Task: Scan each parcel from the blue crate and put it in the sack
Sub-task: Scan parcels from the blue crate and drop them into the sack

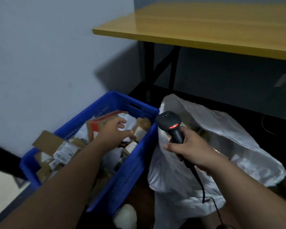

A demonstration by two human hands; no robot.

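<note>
Sack [221, 138], white, slumps at 3 o'clock of the crate [134, 166], its contents mostly hidden. Parcels [64, 151] fill the crate, labels blurred; the left hand [112, 131] reaches among them, fingers loosely spread, grasp unclear. The right hand [190, 149] grips the scanner [170, 124].

Left hand [113, 131] hides parcels [63, 151]; labels blurred.

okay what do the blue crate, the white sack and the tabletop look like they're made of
Blue crate: likely rigid moulded plastic, with perforated walls and a handle slot. White sack: thin, slightly glossy plastic or woven poly; it crumples and catches light. Tabletop: yellow wood-grain surface, probably laminate, faintly shiny.
</note>
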